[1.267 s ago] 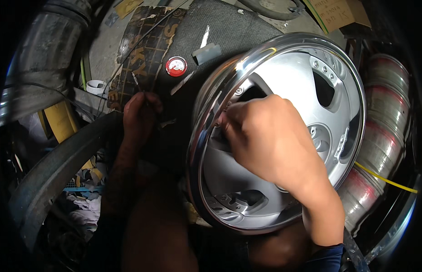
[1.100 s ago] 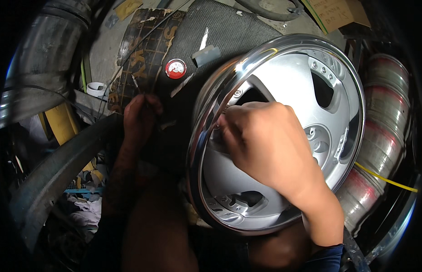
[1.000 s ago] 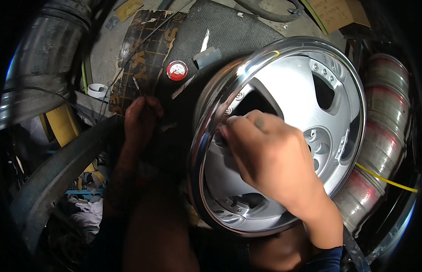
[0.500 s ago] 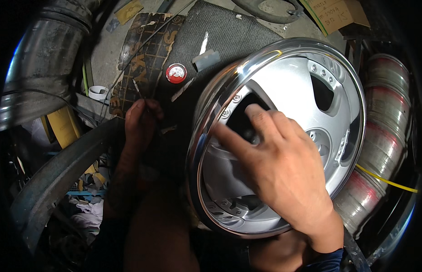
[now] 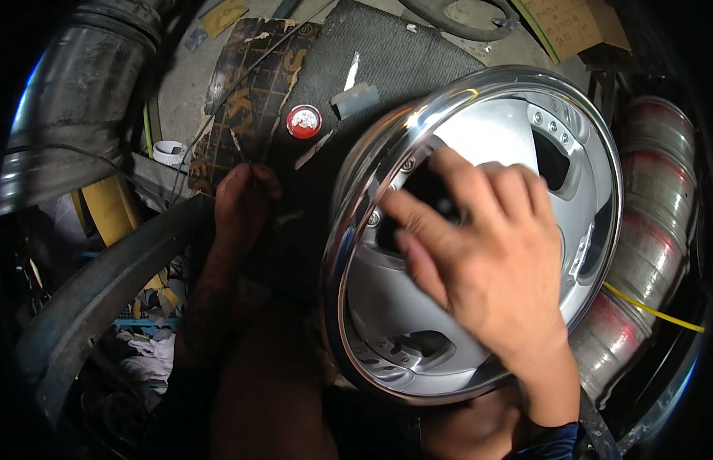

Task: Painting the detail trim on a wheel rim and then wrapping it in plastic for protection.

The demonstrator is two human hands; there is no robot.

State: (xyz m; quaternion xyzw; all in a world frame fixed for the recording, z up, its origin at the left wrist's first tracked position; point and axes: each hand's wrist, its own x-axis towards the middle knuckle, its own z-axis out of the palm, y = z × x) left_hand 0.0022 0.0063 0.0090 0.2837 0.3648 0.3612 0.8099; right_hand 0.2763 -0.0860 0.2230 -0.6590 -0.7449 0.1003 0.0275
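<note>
A silver alloy wheel (image 5: 486, 138) with a polished lip leans tilted over my lap. Over its face is my right hand (image 5: 498, 257), fingers apart and holding nothing. The index fingertip is at the bolted edge of a dark spoke opening, and the thumb is below it. My left hand (image 5: 245, 198), in shadow left of the wheel, pinches a thin stick (image 5: 235, 141) with a pale tip, like a fine brush. Beyond it, a small round red tin or lid (image 5: 303, 121) with a silvery-white middle lies on the dark mat (image 5: 402, 57).
A bent grey strip (image 5: 355, 101) and pale scraps lie on the mat, beside printed dark board (image 5: 245, 84). At left are a white cap (image 5: 168, 152), a large dark cylinder (image 5: 88, 100) and a curved metal bar (image 5: 119, 276). Stacked metal rims (image 5: 655, 192) stand right, below a cardboard box (image 5: 575, 27).
My right hand has shifted slightly up the wheel, its index finger now at the bolted edge and thumb more visible. My left hand keeps its hold. The whole view has shifted slightly.
</note>
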